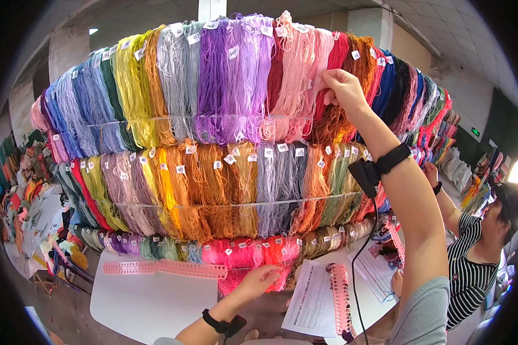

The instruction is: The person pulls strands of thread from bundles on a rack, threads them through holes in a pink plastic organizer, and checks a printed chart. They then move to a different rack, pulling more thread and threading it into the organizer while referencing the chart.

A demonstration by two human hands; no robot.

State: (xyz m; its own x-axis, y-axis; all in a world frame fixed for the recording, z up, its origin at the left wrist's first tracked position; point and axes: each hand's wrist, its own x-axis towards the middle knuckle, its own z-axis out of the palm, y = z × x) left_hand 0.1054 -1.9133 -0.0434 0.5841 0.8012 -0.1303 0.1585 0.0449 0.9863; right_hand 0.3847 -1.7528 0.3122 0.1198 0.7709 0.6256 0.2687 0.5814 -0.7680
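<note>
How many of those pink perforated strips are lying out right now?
3 that I can see: one pink strip on the white table at left, one across the printed sheet, and one farther right by the striped-shirt person. Others may be hidden behind the arm.

Thread skeins (pixel 236 144) — purple, pink, orange, yellow, blue, grey; pink perforated strip (pixel 172 268); co-worker's shirt (pixel 469 270) — black-and-white stripes.

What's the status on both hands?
Right hand pinching pale pink thread skein, top tier. Left hand on hot pink thread skein, bottom tier. Nothing blocking.
</note>
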